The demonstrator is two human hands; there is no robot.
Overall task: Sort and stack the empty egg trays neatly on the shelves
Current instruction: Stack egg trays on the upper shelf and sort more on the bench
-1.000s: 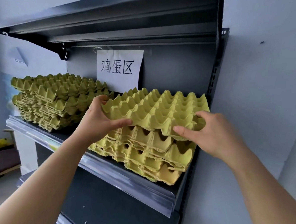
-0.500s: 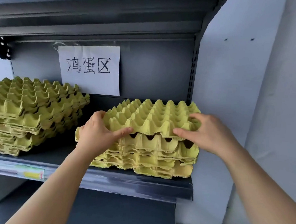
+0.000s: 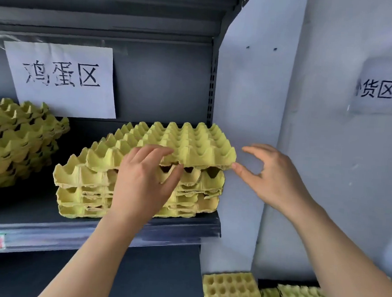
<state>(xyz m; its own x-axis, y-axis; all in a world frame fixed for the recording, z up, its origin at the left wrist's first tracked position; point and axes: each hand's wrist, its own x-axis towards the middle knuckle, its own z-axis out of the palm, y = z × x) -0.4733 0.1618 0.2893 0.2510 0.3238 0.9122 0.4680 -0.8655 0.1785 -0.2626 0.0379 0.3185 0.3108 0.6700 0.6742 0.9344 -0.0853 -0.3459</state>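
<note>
A yellow-green top egg tray [image 3: 179, 142] lies on the right stack of egg trays [image 3: 84, 199] on the dark shelf [image 3: 93, 231], shifted a little right of the trays beneath. My left hand [image 3: 147, 179] holds its front edge, fingers on top and thumb underneath. My right hand [image 3: 273, 176] hovers beside the tray's right front corner with fingers spread; only the thumb tip touches the corner. A taller left stack of egg trays [image 3: 18, 142] stands at the shelf's left, partly cut off by the frame.
A paper sign [image 3: 61, 78] hangs on the shelf's back panel. The grey wall [image 3: 250, 105] runs right beside the stack. Loose egg trays [image 3: 232, 290] lie low down at the bottom right. Another shelf board [image 3: 107, 5] hangs overhead.
The top tray has come down onto the right stack. My right hand has let go and drawn off to the right. My left hand has slid right along the front edge.
</note>
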